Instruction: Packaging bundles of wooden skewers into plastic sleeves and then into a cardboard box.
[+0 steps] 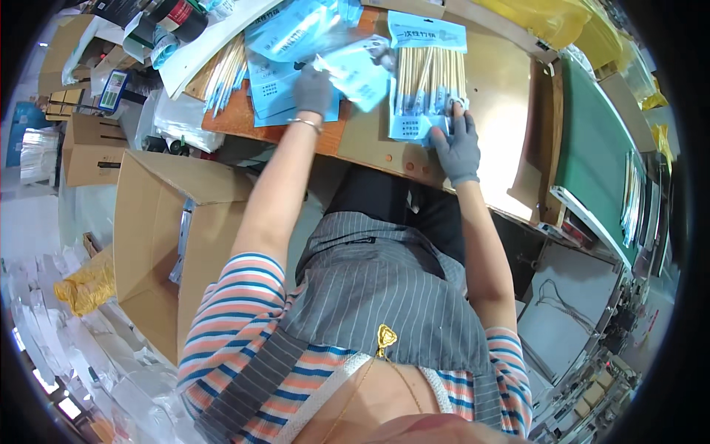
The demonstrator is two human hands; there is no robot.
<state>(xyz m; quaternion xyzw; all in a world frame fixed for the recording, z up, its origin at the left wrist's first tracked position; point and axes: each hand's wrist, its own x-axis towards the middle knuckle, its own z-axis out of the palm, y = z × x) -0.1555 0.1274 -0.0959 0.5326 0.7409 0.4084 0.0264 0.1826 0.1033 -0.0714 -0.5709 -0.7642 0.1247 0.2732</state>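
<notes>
My left hand (pixel 312 90), in a grey glove, is closed on the edge of a blue and white plastic bag (pixel 362 74), which is smeared by motion. Under and behind it lie several flat blue bags (pixel 277 89) on the brown part of the table. To the right, a clear-windowed blue pack of bamboo chopsticks (pixel 429 74) lies flat, its sticks pointing away from me. My right hand (pixel 458 146), also gloved in grey, grips the pack's near right corner with thumb and fingers. Loose chopsticks with blue ends (pixel 228 74) lie left of the bags.
An open cardboard box (pixel 151 244) stands left of my legs. Beyond the table's right side is a green board (pixel 592 140) with thin packs on it. Yellow plastic (pixel 543 18) lies at the far right, and a dark jar (pixel 177 18) at the far left.
</notes>
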